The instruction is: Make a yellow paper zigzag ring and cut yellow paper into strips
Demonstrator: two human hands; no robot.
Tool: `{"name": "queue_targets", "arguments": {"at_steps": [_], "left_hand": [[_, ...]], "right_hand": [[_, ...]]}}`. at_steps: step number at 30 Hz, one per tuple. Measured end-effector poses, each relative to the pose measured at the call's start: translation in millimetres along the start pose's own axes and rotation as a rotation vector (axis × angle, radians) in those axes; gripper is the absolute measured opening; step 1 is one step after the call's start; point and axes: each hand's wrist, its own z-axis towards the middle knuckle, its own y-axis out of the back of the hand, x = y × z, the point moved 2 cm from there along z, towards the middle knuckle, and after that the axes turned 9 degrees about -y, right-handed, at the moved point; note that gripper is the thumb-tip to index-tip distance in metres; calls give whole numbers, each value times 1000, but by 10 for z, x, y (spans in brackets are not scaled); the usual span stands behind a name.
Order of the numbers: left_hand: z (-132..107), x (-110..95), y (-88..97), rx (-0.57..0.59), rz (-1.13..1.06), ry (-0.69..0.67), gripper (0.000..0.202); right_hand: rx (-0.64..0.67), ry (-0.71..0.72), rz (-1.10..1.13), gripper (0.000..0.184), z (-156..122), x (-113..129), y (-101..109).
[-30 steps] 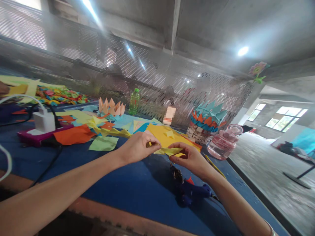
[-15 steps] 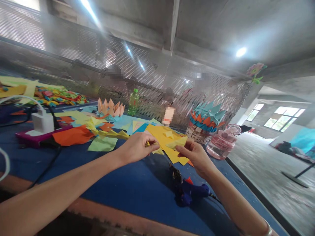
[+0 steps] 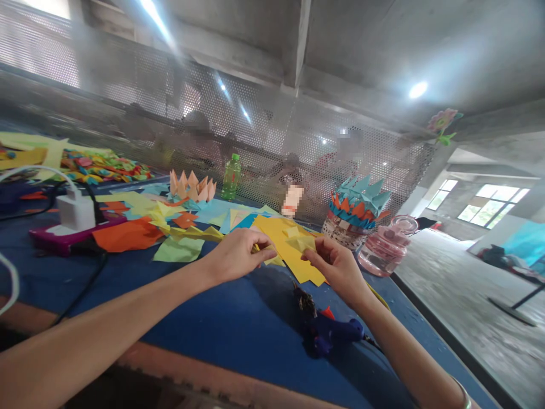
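Observation:
My right hand (image 3: 340, 270) pinches a small folded piece of pale yellow paper (image 3: 303, 244) between thumb and fingertips, above yellow sheets (image 3: 293, 264) on the blue table. To its left, my left hand (image 3: 244, 253) is closed with thumb and fingers together. A little yellow shows by its fingers, but I cannot make out whether it holds anything. A blue glue gun (image 3: 336, 332) with a dark, dirty tip lies on the table below and between the hands.
Orange paper (image 3: 128, 234), green paper (image 3: 179, 250) and a purple power strip (image 3: 51, 240) lie left. Behind stand a peach paper crown shape (image 3: 193, 187) and a green bottle (image 3: 231, 177). At right are a paper-decorated pot (image 3: 344, 227) and a pink jar (image 3: 383, 253), near the table edge.
The folded paper in my right hand has turned and shifted slightly left. A yellow strip now shows behind my right wrist. My left hand has barely moved.

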Motion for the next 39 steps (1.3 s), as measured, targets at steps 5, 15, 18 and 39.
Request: {"name": "queue_targets", "arguments": {"at_steps": [5,15,18,39], "left_hand": [[10,46,-8,-5,6,6,27],[11,76,-23,9,-5,8,34],[9,76,-26,13,16,-12,36],[5,36,-29,2,39,-34,34]], "right_hand": [[14,90,-142,21,-5,8,-10],[-56,169,-223,18,-76,92,-22],[-37,179,-237,17,-85,86,-42],[1,165,-285,17,-128,48,-151]]}}
